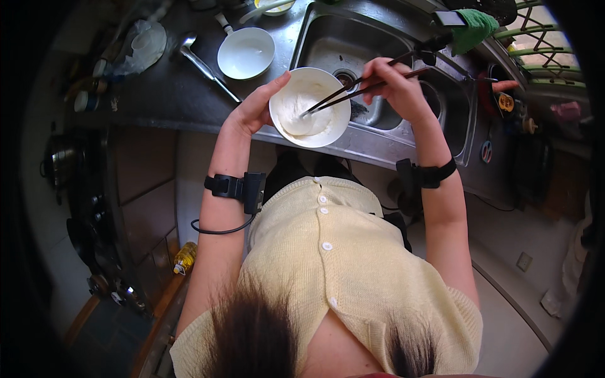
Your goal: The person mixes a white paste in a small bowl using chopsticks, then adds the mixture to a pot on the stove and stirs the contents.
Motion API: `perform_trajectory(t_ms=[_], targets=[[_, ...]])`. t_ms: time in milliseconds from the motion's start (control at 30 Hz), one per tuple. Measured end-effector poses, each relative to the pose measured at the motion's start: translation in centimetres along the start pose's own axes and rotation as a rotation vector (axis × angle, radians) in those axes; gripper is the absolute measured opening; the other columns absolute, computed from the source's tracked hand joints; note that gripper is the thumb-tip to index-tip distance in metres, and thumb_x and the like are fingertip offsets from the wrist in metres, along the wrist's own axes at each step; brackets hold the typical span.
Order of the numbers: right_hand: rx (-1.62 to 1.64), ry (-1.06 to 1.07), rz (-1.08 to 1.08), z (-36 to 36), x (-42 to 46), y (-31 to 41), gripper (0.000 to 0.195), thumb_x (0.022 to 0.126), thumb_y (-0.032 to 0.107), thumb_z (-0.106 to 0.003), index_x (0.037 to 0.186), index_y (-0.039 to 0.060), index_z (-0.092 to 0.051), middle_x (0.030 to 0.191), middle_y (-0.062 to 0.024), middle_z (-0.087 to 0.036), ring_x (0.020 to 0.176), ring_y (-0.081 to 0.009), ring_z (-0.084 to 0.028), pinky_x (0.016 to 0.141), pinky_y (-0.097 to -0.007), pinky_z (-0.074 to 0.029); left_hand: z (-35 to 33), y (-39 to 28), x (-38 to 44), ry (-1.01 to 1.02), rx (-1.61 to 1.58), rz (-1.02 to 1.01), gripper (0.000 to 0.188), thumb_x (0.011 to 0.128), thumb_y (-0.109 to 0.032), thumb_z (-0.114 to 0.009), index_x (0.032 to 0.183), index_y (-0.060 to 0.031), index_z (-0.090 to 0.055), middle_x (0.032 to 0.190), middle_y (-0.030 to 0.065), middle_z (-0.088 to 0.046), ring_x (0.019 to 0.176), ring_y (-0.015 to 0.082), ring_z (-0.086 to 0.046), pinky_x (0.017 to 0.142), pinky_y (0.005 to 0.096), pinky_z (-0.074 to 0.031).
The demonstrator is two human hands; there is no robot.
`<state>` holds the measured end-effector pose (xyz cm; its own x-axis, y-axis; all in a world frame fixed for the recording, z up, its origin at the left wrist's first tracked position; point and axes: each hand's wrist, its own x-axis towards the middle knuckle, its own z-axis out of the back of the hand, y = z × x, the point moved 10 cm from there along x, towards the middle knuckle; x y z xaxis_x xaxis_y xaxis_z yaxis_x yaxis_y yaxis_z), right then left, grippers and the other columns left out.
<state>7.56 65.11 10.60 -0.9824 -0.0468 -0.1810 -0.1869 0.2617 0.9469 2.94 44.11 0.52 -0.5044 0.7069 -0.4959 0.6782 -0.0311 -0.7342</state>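
My left hand grips the left side of a white bowl, its thumb on the rim. The bowl is over the front edge of the counter and sink, tilted a little. Inside lies a pale white mixture that looks like flour or batter. My right hand holds a pair of dark chopsticks to the right of the bowl, over the sink. Their tips are in the mixture and slightly apart. The fingers of my left hand under the bowl are hidden.
A double steel sink lies beyond and right of the bowl. On the counter to the left are a white pan, a steel ladle and a plastic bag. Scissors and a cut pumpkin lie at the right; a green cloth hangs behind.
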Motion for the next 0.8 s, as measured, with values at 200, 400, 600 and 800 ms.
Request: perform_trajectory(t_ms=[200, 400, 600, 800], targets=[[0.025, 0.054, -0.142, -1.6, 0.5, -3.2, 0.031, 0.102, 0.029, -0.054, 0.102, -0.0001, -0.065, 0.088, -0.0114, -0.068, 0.075, -0.0191, -0.068, 0.07, -0.0311, -0.057, 1.1, 0.1, -0.2, 0.02, -0.025, 0.026, 0.065, 0.093, -0.057, -0.057, 0.133, -0.0061, -0.055, 0.119, 0.0125, -0.067, 0.106, 0.0185, -0.067, 0.078, 0.0341, -0.06], [0.016, -0.1, -0.101, -1.2, 1.2, -3.1, 0.033, 0.101, 0.028, -0.054, 0.101, -0.0024, -0.065, 0.089, -0.013, -0.068, 0.074, -0.0198, -0.069, 0.068, -0.0314, -0.057, 2.6, 0.4, 0.1, 0.008, -0.109, 0.026, 0.065, 0.093, -0.057, -0.057, 0.134, -0.0075, -0.055, 0.123, 0.0126, -0.065, 0.109, 0.0217, -0.066, 0.084, 0.0375, -0.058], [-0.162, -0.266, 0.022, -2.0, -0.8, -1.6, 0.03, 0.101, 0.025, -0.056, 0.1, -0.0034, -0.067, 0.084, -0.0127, -0.069, 0.067, -0.0184, -0.069, 0.062, -0.0284, -0.058, 4.6, -0.2, -0.6, -0.131, -0.167, -0.014, 0.073, 0.09, -0.063, -0.058, 0.139, -0.0087, -0.05, 0.129, 0.011, -0.062, 0.115, 0.022, -0.063, 0.085, 0.0427, -0.057], [-0.232, -0.394, 0.188, -3.3, -0.6, 0.5, 0.026, 0.101, 0.02, -0.056, 0.098, -0.0039, -0.068, 0.082, -0.0101, -0.068, 0.067, -0.0154, -0.068, 0.061, -0.0259, -0.057, 6.3, 0.2, 0.2, -0.168, -0.26, -0.082, 0.074, 0.089, -0.065, -0.057, 0.14, -0.0128, -0.048, 0.13, 0.0089, -0.061, 0.116, 0.0226, -0.062, 0.088, 0.0443, -0.057]])
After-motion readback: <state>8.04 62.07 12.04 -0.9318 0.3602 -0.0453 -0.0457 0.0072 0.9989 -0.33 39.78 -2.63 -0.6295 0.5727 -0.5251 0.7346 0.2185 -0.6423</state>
